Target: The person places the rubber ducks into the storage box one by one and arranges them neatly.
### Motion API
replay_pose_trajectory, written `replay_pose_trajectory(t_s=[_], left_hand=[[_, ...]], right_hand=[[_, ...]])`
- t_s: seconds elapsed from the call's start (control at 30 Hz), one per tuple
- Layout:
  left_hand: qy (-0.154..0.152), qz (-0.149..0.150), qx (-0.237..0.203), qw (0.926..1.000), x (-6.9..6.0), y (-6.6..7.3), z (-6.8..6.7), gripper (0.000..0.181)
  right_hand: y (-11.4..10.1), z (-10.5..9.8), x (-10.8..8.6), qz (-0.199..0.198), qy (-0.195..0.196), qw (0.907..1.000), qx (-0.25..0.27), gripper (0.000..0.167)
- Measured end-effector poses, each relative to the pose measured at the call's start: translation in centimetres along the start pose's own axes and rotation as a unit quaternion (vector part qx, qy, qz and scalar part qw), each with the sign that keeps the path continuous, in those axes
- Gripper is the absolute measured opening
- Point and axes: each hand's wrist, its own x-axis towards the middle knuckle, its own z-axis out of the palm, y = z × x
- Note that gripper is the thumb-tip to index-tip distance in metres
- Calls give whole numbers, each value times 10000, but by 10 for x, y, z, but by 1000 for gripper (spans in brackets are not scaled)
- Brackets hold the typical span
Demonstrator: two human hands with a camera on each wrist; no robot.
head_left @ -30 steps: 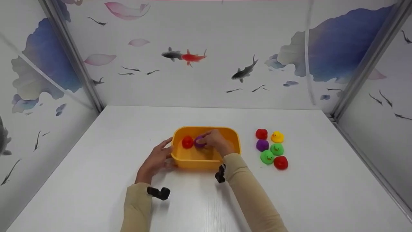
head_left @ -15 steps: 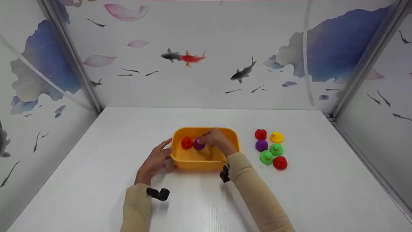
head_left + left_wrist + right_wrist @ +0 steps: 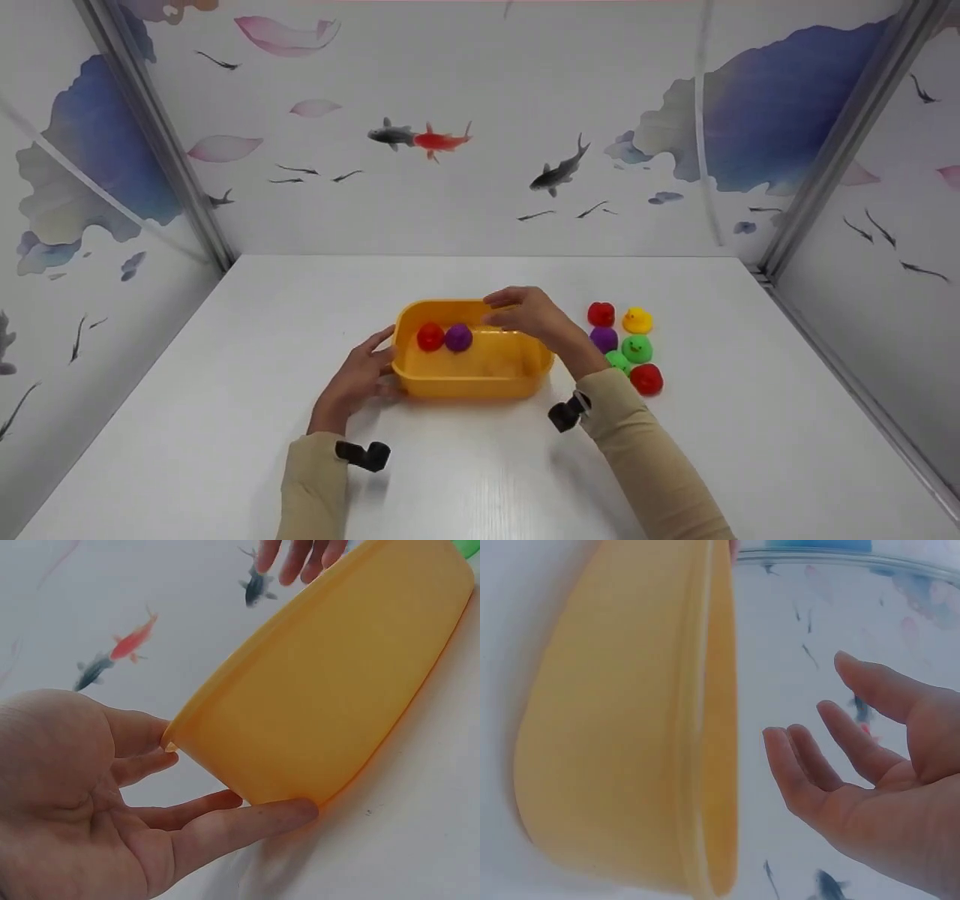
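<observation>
A yellow plastic basin (image 3: 472,388) stands on the white table. Inside its left part sit a red rubber duck (image 3: 430,337) and a purple rubber duck (image 3: 458,337), side by side. My left hand (image 3: 358,379) touches the basin's left end; in the left wrist view its fingers reach the rim and wall fairly straight, with the thumb along the lower wall. Above the basin's right rear part hovers my right hand (image 3: 536,313), fingers loosely bent and holding nothing. The right wrist view shows that hand (image 3: 885,757) apart from the basin wall (image 3: 615,727).
Right of the basin lie more rubber ducks: a red one (image 3: 601,314), a yellow one (image 3: 637,320), a purple one (image 3: 604,340), two green ones (image 3: 637,348) and another red one (image 3: 647,380). My right forearm partly covers this group. Printed panels (image 3: 450,217) enclose the table.
The right hand has let go of the purple duck beside the red one and risen up and to the right. My left hand stays at the basin's left end.
</observation>
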Motion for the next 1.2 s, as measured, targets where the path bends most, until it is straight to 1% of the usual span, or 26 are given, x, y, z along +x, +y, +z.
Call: replay_pose_trajectory(t_s=[0.13, 0.3, 0.4, 0.47, 0.57, 0.6, 0.67, 0.73, 0.83, 0.9, 1.07, 1.2], left_hand=[[17, -18, -14, 10000, 0, 0, -1, 52], [-38, 9, 70, 10000, -1, 2, -2, 53], [-60, -17, 125, 9999, -2, 3, -2, 54], [-57, -28, 128, 9999, -2, 3, -3, 54], [-25, -19, -30, 10000, -3, 4, -5, 53], [-20, -24, -47, 10000, -3, 4, -5, 53], [13, -37, -75, 10000, -4, 4, -6, 53], [36, -68, -99, 9999, -3, 3, -6, 53], [20, -91, -63, 9999, -3, 2, -4, 54], [10, -79, -76, 9999, -3, 2, -2, 54], [5, -69, 45, 10000, -3, 2, 1, 53], [-40, -18, 94, 9999, -2, 2, 2, 53]], right_hand=[[5, -14, -19, -166, 172, 9996, -122, 36], [23, -26, -34, -72, 538, 9982, -240, 37], [35, -33, -38, 0, 631, 9979, -174, 41], [42, -39, -39, -52, 692, 9975, -103, 43], [47, -47, -39, -160, 811, 9966, -8, 43], [48, -50, -40, -196, 837, 9963, -18, 43], [51, -56, -41, -146, 864, 9962, -26, 41], [54, -62, -43, -132, 903, 9957, -141, 41], [64, -76, -46, -119, 1030, 9941, -306, 41], [72, -86, -49, -208, 1157, 9923, -393, 43], [92, -112, -59, -256, 1294, 9907, -330, 51], [106, -129, -67, -207, 1458, 9888, -255, 53]])
